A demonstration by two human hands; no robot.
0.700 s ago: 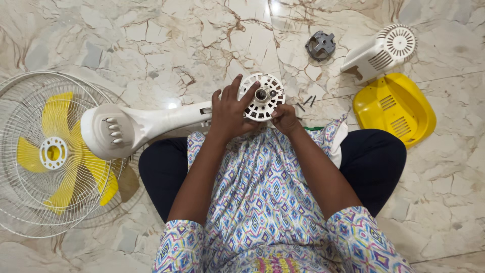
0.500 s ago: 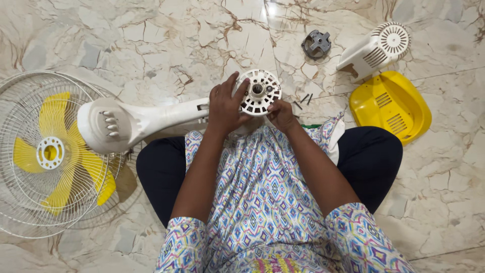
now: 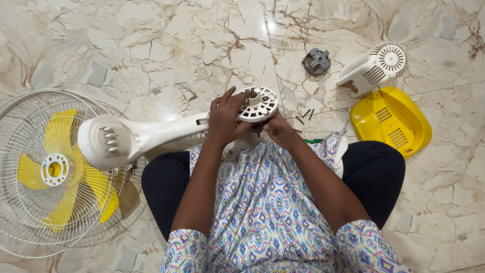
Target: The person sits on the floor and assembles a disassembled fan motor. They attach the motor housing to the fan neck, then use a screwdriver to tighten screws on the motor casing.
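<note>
I sit cross-legged on a marble floor with a white fan body across my lap. Its base with push buttons point(image 3: 107, 140) points left, and its neck runs right to a round white slotted motor cap point(image 3: 258, 104) with a short shaft at its middle. My left hand point(image 3: 226, 119) wraps the left side of the motor cap from above. My right hand point(image 3: 277, 129) grips the motor just below and right of the cap, fingers tucked under it.
A wire fan guard point(image 3: 30, 121) with yellow blades point(image 3: 60, 169) lies at left. A grey metal part point(image 3: 316, 61), a white vented motor cover point(image 3: 376, 66) and a yellow cover point(image 3: 391, 121) lie at upper right. A few small screws point(image 3: 306, 114) rest near my right hand.
Both hands keep their hold on the motor cap. The view has drifted slightly; the fan body and the parts on the floor lie as before.
</note>
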